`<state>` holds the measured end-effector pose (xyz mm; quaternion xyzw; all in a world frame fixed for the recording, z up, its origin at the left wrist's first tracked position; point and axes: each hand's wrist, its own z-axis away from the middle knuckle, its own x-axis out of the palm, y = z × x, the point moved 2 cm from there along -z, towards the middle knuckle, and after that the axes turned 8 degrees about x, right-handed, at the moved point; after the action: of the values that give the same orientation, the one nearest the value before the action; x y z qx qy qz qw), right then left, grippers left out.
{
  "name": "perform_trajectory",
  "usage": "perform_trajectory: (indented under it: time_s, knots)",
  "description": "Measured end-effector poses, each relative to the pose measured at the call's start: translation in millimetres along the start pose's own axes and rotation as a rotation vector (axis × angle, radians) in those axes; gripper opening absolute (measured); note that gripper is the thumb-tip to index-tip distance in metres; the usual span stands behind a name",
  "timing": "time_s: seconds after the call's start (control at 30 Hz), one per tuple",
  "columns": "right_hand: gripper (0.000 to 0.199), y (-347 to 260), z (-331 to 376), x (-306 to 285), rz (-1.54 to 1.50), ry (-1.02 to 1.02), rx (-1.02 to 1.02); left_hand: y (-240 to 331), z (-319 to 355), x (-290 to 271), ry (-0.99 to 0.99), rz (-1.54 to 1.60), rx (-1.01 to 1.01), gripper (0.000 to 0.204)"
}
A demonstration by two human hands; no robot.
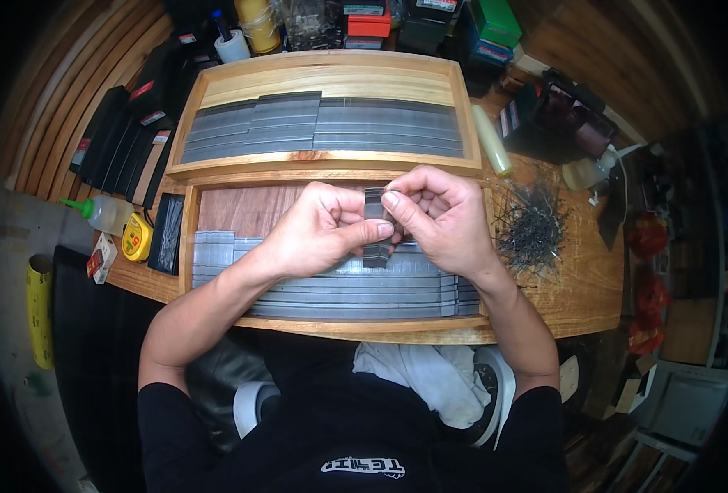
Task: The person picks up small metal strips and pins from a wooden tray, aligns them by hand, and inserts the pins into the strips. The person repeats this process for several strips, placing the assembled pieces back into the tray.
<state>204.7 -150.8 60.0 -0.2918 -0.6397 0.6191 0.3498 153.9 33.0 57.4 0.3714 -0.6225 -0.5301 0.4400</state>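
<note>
Over the front wooden tray [190, 255], both hands meet at a short stack of dark grey strips [374, 256], held upright. My left hand [323, 226] is closed on it, the thumb pressed across its front. At its upper right edge, my right hand [439, 218] pinches with thumb and forefinger; whether a small piece sits between those fingertips is too small to make out. Beneath the hands, the tray holds rows of flat grey strips [339, 300], with bare reddish wood at its upper left.
Behind stands a second wooden tray [331, 68] with more grey strips. A tangled heap of thin black pins [532, 230] lies to the right. At left are a narrow black box [167, 234], a yellow tape measure [137, 237] and a green-tipped bottle [109, 214]. Boxes line the back.
</note>
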Motion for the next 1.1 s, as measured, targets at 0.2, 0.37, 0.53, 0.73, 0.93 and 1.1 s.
perform_trajectory:
  time_s: [0.2,0.37,0.53,0.73,0.93,1.1]
  knots:
    - [0.007,-8,-3,-5,-0.012,0.061,-0.019,-8,3,-8,0.094,-0.029,-0.015,0.022]
    - [0.006,-80,22,-62,0.625,0.301,-0.170,-3,2,-8,0.107,0.009,-0.028,0.024]
    - [0.008,-94,48,-110,1.035,0.459,0.158,0,2,-5,0.092,0.015,-0.040,0.023]
    - [0.008,-79,12,-43,0.614,0.155,-0.155,2,2,-3,0.075,0.013,-0.024,0.025]
    - [0.009,-23,-4,5,0.293,0.107,-0.062,-7,1,-10,0.053,-0.053,0.021,0.020]
    - [0.011,-16,-5,6,0.234,0.089,-0.041,-2,2,-2,0.112,-0.191,0.144,0.017]
